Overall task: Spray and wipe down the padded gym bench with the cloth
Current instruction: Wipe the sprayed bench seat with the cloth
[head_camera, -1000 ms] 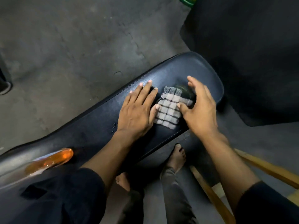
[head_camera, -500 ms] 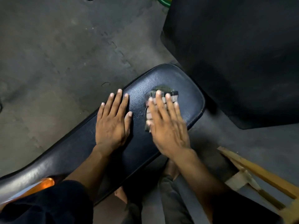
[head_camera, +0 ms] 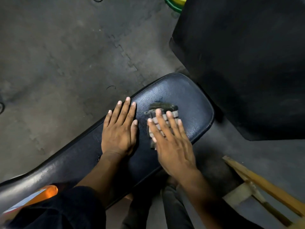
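Bench (head_camera: 194, 103): black padded, runs diag. from lower left to its rounded end at centre-right. Surface near the end shows a faint damp sheen.

Cloth (head_camera: 165, 111): checked, grey/white w/ dark lines, folded, lying on bench near the rounded end. Mostly covered by R hand; far edge and left edge visible.

R hand (head_camera: 173, 144): flat on cloth, palm down, fingers straight and slightly spread, pressing cloth to pad. No curl round cloth. Slight motion blur on hand.

L hand (head_camera: 118, 131): flat on bench just beside cloth, palm down, fingers straight and close together, holding nothing. Thumb near cloth's left edge, not touching as far as can be seen.

Bottle (head_camera: 38, 197): orange, w/ pale label, lies on bench at lower left, partly hidden by dark sleeve (head_camera: 62, 210). Well apart from hands.

Surroundings: grey floor (head_camera: 57, 55) of interlocking mats. Large black pad (head_camera: 247, 63) at upper right, close to bench end. Green/yellow item (head_camera: 175, 4) at top edge, cut off; can't ID. Wooden frame (head_camera: 264, 185) at lower right. Person's legs below bench, between the arms.
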`<act>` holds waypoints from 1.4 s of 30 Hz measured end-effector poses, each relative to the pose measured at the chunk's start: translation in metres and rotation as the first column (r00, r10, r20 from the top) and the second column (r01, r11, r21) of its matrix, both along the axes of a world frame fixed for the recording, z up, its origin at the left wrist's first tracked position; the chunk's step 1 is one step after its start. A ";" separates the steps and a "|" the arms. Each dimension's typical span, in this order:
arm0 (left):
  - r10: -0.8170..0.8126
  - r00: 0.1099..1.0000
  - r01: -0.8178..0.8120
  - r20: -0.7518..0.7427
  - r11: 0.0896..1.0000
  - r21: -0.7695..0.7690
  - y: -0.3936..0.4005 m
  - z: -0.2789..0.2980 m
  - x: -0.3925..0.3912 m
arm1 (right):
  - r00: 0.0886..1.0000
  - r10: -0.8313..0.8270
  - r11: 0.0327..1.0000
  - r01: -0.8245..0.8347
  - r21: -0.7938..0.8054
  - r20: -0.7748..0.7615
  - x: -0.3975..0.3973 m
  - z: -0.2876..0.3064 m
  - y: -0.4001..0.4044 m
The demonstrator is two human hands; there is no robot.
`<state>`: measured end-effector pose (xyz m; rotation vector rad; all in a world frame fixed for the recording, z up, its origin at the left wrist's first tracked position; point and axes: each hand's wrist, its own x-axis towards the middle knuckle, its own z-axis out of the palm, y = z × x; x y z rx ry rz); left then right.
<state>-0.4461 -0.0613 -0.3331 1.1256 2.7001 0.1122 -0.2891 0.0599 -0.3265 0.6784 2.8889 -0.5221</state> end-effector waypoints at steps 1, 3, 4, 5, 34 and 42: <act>0.002 1.000 -0.002 -0.003 1.000 -0.003 0.000 0.000 0.000 | 1.000 -0.019 1.000 0.019 0.013 0.010 0.002 0.000 0.005; 0.004 1.000 -0.004 0.000 1.000 0.002 -0.001 -0.001 0.000 | 0.997 -0.064 0.998 0.063 0.025 0.036 -0.005 0.000 0.019; 0.004 1.000 -0.004 0.001 1.000 0.007 -0.003 -0.001 0.000 | 0.995 -0.086 0.996 0.084 0.033 0.046 -0.013 0.000 0.027; 0.001 1.000 -0.001 -0.002 1.000 0.010 -0.003 -0.002 0.000 | 0.993 -0.105 0.994 0.102 0.043 0.050 -0.024 0.000 0.035; -0.001 0.999 0.004 -0.032 0.997 0.075 -0.006 -0.002 0.003 | 0.992 0.011 0.999 -0.016 0.036 0.123 0.003 0.012 -0.007; -0.009 0.998 0.015 -0.061 0.996 0.093 -0.008 -0.006 0.004 | 0.966 -0.190 0.981 0.181 0.066 0.176 -0.029 0.017 0.050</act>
